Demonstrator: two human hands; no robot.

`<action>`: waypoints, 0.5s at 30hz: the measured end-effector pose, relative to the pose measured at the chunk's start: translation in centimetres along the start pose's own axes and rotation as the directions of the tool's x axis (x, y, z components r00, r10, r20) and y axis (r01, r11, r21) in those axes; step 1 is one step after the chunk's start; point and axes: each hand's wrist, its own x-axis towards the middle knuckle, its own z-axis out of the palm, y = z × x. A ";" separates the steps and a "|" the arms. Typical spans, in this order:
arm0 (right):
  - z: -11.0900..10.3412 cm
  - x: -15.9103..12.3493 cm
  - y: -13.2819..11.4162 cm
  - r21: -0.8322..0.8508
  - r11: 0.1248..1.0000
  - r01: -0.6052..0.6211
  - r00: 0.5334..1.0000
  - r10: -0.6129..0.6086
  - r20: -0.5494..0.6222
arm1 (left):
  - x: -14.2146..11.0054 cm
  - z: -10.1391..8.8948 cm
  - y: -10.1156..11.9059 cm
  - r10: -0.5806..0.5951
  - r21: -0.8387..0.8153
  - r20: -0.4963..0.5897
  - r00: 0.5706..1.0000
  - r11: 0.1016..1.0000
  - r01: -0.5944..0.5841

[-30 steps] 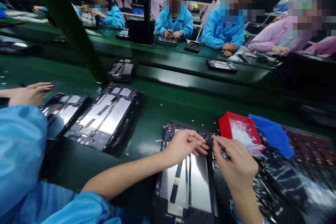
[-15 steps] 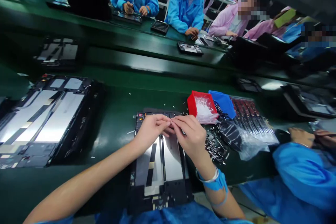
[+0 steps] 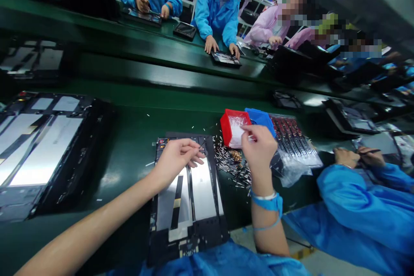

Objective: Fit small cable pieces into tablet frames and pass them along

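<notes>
I see the opened device (image 3: pixel 203 187) near centre on the table (image 3: pixel 132 146), innards bare, seemingly unfinished; left hand (image 3: pixel 179 155) half-curled over it, right hand (image 3: pixel 259 143) loosely pinched by the red bin (image 3: pixel 225 130), any hold unclear.

Blue at the Wrist, Blue at the Lap

The person's left hand (image 3: pixel 183 153) and right hand (image 3: pixel 260 146) are ungloved, and the left forearm (image 3: pixel 93 217) and right forearm (image 3: pixel 270 241) are uncovered too. Around the right wrist runs a bright blue strap (image 3: pixel 267 203), with a narrow whitish band (image 3: pixel 268 196) showing against it. A thinner blue strand (image 3: pixel 270 227) curves from the strap across the forearm. Loose, creased blue clothing (image 3: pixel 210 263), softly shiny along its folds, shows at the person's lap.
</notes>
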 end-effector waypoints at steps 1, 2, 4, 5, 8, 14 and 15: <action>0.2 0.4 1.5 -0.120 0.990 -0.072 0.996 0.077 0.041 | 0.0 0.0 0.1 -0.001 -0.002 0.001 1.000 1.000 0.001; 0.4 0.7 2.7 -0.218 0.969 -0.117 0.983 0.144 0.113 | 0.0 -0.1 0.2 -0.003 -0.004 0.005 1.000 1.000 0.003; 0.3 1.1 3.6 -0.324 0.936 -0.137 0.964 0.201 0.173 | -0.1 -0.1 0.4 -0.010 -0.005 0.020 1.000 1.000 0.010; 0.1 1.1 3.3 -0.313 0.944 -0.107 0.971 0.166 0.170 | -0.2 -0.1 0.6 -0.015 -0.005 0.030 0.999 1.000 0.015; -1.1 0.5 0.0 -0.044 0.987 0.153 0.984 -0.148 0.099 | -0.7 -0.1 0.8 -0.030 -0.002 0.052 0.998 1.000 0.030; -3.0 -1.3 -7.0 0.323 0.794 0.516 0.818 -0.568 0.090 | -3.3 -0.3 0.8 -0.087 -0.019 0.113 0.990 0.996 0.090; -3.0 -1.5 -7.5 0.356 0.779 0.515 0.816 -0.573 0.073 | -4.0 -0.6 0.8 -0.091 -0.021 0.135 0.987 0.995 0.095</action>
